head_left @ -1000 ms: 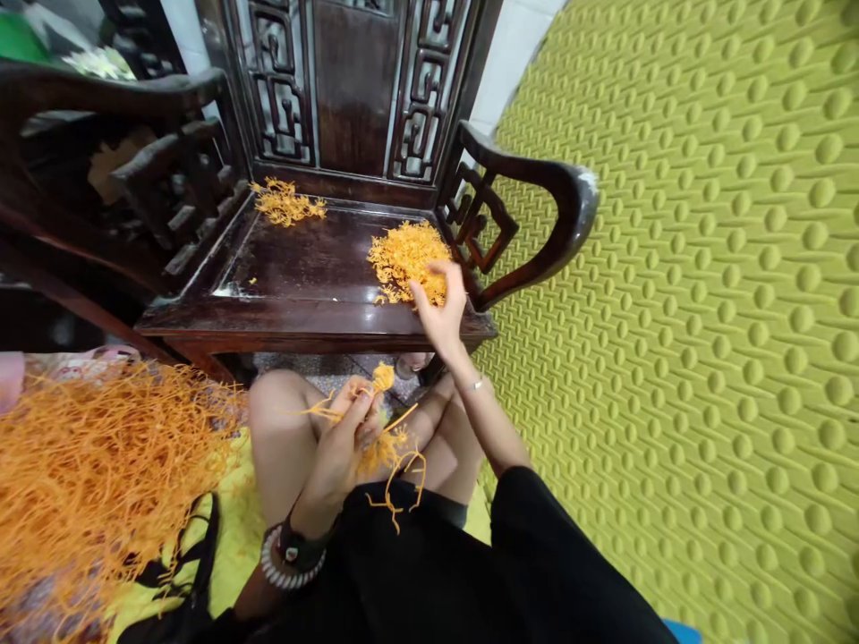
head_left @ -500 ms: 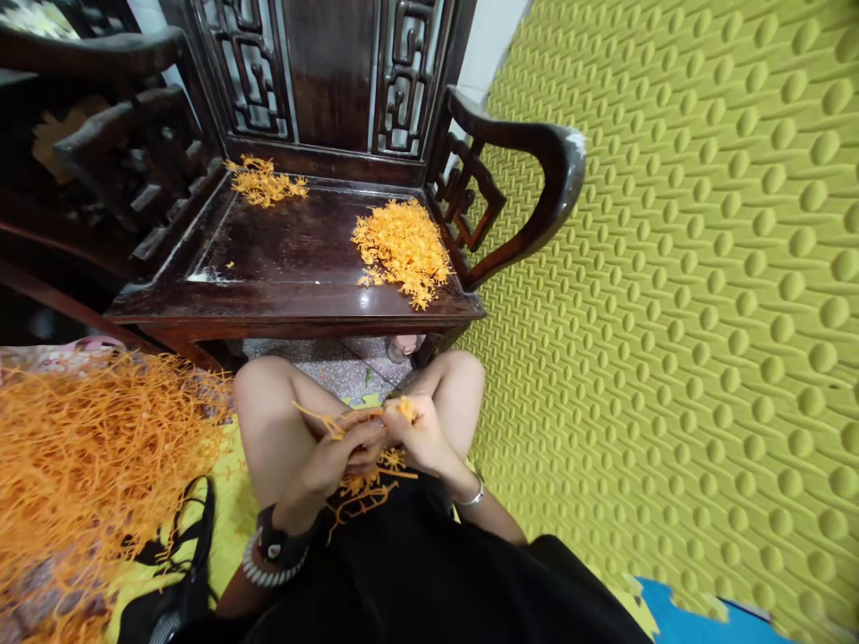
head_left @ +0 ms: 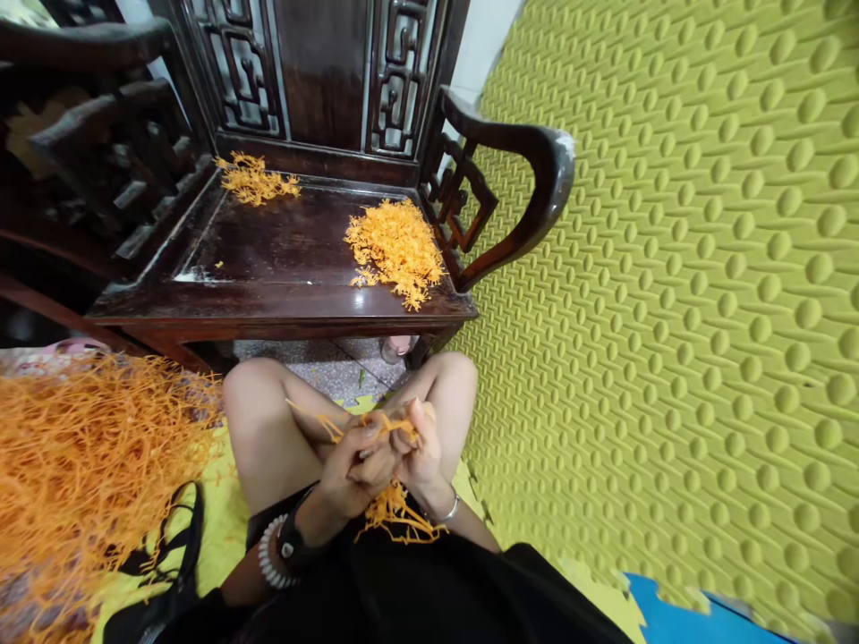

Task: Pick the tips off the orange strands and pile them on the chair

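My left hand (head_left: 357,467) is closed, pinching a thin orange strand (head_left: 315,414) whose loose end sticks out to the left. Close against it, my right hand (head_left: 422,456) is closed with thumb and fingers on the same orange piece, near its knobbly right end. Below both hands, a small bunch of orange branching strands (head_left: 393,514) lies on the black cloth over my lap. What the strands are made of I cannot tell.
A dark wooden chair (head_left: 268,295) stands ahead, with a larger orange pile (head_left: 395,250) and a smaller orange pile (head_left: 255,179) on its seat. A big tangled heap of orange strands (head_left: 100,447) lies left, beside a black bag (head_left: 161,599). Yellow studded matting (head_left: 637,313) spreads right.
My right hand has turned, thumb now upward, and the orange piece shows between both hands. My left hand has moved slightly right. The view has shifted a little.
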Motion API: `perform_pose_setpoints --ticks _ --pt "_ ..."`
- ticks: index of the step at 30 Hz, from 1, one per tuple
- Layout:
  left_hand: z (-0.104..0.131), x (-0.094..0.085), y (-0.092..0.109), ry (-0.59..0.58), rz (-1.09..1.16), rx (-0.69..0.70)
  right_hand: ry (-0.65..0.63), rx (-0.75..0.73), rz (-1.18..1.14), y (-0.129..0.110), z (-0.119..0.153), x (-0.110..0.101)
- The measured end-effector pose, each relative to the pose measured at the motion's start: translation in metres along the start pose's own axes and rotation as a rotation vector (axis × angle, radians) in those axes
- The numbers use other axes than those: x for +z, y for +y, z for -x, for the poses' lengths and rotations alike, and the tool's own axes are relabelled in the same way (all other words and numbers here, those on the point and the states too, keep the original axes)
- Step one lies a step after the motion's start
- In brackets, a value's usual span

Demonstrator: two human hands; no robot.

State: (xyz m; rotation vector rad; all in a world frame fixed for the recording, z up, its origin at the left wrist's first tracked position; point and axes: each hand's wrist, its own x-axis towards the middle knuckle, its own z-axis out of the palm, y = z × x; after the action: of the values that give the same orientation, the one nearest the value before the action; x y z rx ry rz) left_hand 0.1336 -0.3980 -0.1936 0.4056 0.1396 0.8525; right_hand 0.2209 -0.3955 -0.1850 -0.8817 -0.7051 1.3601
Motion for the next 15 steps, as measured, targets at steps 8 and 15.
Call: perform_pose_setpoints --ticks 8,15 --pt "-0.016 0.005 0.006 0.029 0.007 0.002 0.085 0.012 -0.142 -0.012 -0.016 0.005" --pt "-0.01 -0.005 0.06 0.377 -0.179 0.589 -0.005 -0.131 -0.171 -0.029 -0.061 -0.019"
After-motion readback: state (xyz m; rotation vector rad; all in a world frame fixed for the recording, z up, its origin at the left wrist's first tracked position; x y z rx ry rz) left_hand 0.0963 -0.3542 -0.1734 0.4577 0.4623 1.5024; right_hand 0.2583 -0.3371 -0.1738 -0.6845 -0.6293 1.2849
